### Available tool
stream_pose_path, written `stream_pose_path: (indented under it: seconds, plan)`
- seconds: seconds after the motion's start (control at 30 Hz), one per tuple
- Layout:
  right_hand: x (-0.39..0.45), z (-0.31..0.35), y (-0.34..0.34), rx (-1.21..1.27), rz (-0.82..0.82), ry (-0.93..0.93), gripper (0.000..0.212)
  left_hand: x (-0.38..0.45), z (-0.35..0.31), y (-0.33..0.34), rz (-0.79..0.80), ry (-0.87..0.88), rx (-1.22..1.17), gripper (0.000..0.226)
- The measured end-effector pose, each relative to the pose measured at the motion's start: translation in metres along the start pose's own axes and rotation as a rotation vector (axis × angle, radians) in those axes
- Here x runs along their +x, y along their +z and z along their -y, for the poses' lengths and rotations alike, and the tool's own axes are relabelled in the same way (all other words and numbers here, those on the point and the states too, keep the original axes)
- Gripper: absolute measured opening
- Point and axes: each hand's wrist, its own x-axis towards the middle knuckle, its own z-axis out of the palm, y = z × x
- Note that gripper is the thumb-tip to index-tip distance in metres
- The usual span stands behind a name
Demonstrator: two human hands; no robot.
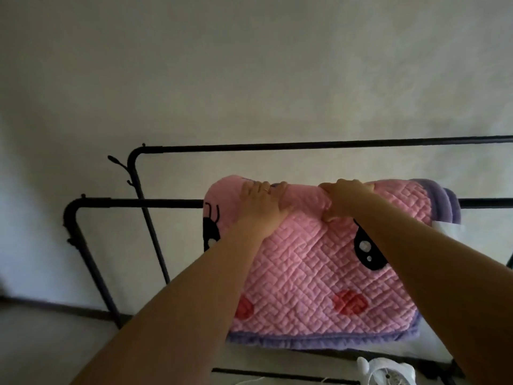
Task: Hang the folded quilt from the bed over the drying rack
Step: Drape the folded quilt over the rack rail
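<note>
- Presently, my left hand [259, 202] presses flat on the crest of the quilt [313, 262]; my right hand [342, 197] curls round a bunched fold of it.
- Quilt: draped over the near rail [133, 203] of the drying rack [249, 148], pink face toward me, purple hem lowest.
- Handling, as I judge it: soft, thick, fairly heavy, unlikely to slip; best gripped along the crest.
- Long axis: along the rail, left to right.
</note>
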Motion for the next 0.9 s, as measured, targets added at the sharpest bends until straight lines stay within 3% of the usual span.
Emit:
stream_pose_path:
  seconds: [0.17, 0.33, 0.47, 0.57, 0.73, 0.8, 0.9]
  plan:
    - [-0.003, -0.006, -0.005, 0.005, 0.023, 0.067, 0.075, -0.032, 0.010, 0.018, -0.062, -0.236, -0.065, 0.065]
    - [-0.002, -0.009, 0.000, 0.006, 0.033, 0.032, 0.078, -0.094, 0.018, 0.055, -0.116, -0.513, -0.230, 0.079]
    - [0.006, -0.012, 0.005, 0.001, 0.015, 0.010, 0.080, -0.132, 0.020, 0.077, -0.012, -0.741, -0.408, 0.096]
    - [0.011, -0.014, 0.012, -0.005, 0.000, -0.023, 0.077, -0.155, 0.018, 0.083, 0.025, -0.715, -0.541, 0.111]
    - [0.009, -0.010, 0.012, -0.009, -0.024, 0.006, 0.077, -0.186, 0.008, 0.077, -0.171, -0.640, -0.597, 0.109]
    - [0.007, -0.004, 0.010, -0.017, -0.030, -0.009, 0.079, -0.193, -0.001, 0.068, -0.243, -0.487, -0.488, 0.097]
    - [-0.003, 0.003, 0.004, -0.002, -0.012, 0.029, 0.077, -0.197, -0.010, 0.048, -0.336, -0.095, -0.447, 0.069]
